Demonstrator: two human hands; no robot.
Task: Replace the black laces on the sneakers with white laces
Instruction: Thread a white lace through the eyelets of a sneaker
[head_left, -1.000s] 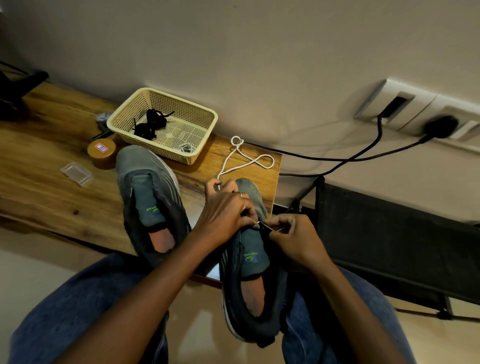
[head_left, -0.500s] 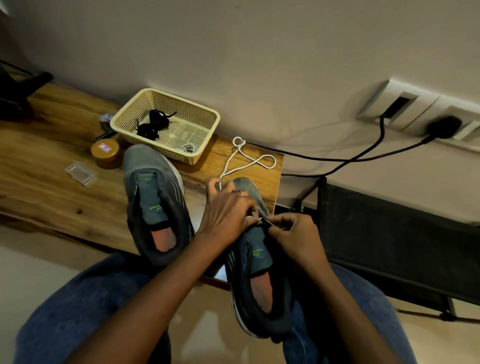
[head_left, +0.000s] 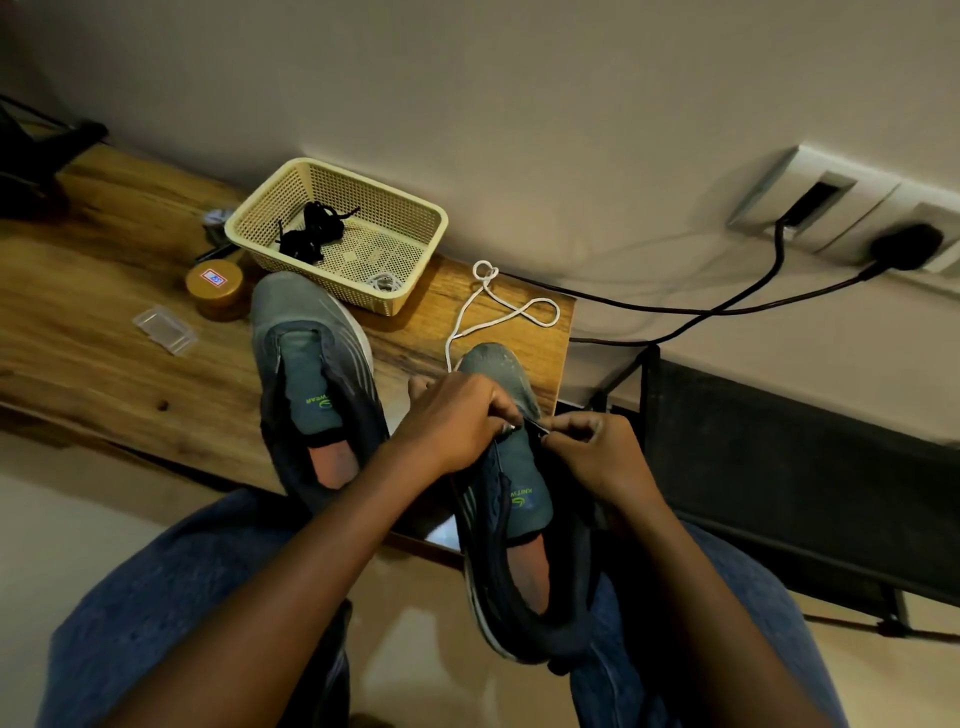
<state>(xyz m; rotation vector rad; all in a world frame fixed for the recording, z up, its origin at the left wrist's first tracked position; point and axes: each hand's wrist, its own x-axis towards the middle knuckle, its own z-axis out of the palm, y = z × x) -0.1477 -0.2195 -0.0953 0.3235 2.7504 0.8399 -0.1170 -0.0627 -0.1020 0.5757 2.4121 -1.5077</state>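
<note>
Clutter sat leftmost on the wooden table (head_left: 93, 332): a clear plastic case (head_left: 165, 329), a gold tin (head_left: 217, 288), then the cream basket (head_left: 415, 228) holding the removed black laces (head_left: 311, 234). I saw the left sneaker (head_left: 311, 384) lying unlaced beside it. My left hand (head_left: 452, 426) gripped the right sneaker (head_left: 511, 493) at its eyelets, fingers curled over. The white lace (head_left: 498, 306) trailed from there across the table. My right hand (head_left: 597, 457) pinched the lace's tip (head_left: 537, 427).

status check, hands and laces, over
Both hands pinching white lace at right sneaker eyelets. Black laces in basket. Nothing obstructing.
</note>
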